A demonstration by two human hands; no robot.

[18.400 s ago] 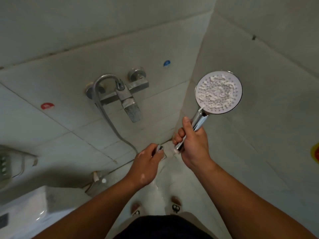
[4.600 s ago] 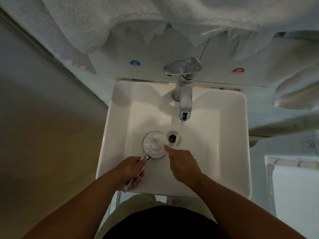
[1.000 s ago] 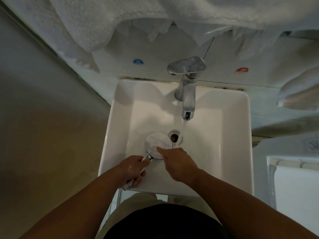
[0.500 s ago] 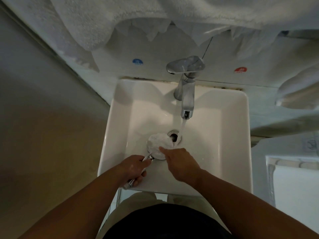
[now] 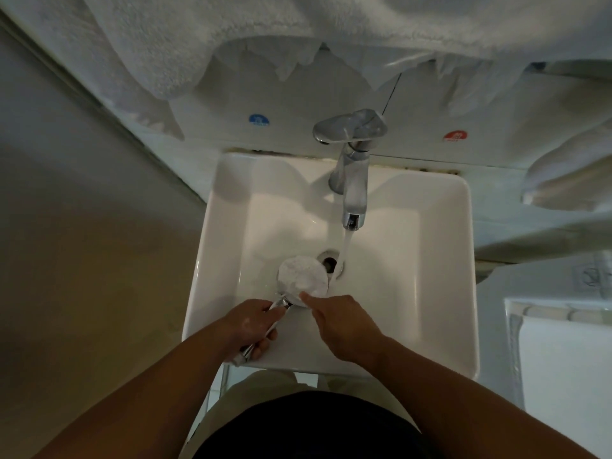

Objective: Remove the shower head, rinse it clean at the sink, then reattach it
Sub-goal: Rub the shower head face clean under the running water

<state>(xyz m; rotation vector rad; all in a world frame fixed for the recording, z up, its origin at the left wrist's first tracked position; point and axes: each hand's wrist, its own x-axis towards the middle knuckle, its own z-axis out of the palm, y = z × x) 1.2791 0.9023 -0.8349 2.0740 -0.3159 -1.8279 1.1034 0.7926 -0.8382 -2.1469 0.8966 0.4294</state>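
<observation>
The round shower head (image 5: 301, 276) lies face up over the white sink (image 5: 225, 260), just left of the drain (image 5: 328, 262). My left hand (image 5: 253, 327) is shut on its chrome handle near the sink's front edge. My right hand (image 5: 342, 321) reaches in from the right, a fingertip resting on the lower edge of the white spray face. Water runs from the chrome faucet (image 5: 354, 180) and falls just right of the shower head, by the drain.
White towels (image 5: 198, 34) hang above the sink, and another towel (image 5: 569, 173) is at the right. A blue sticker (image 5: 259, 120) and a red sticker (image 5: 455, 136) flank the faucet on the wall. A white toilet tank (image 5: 563, 352) stands at the lower right.
Over the last second the shower head has stayed beside the drain, while my right fingertip slid a little across its face. Much earlier it was held up in the shower.
</observation>
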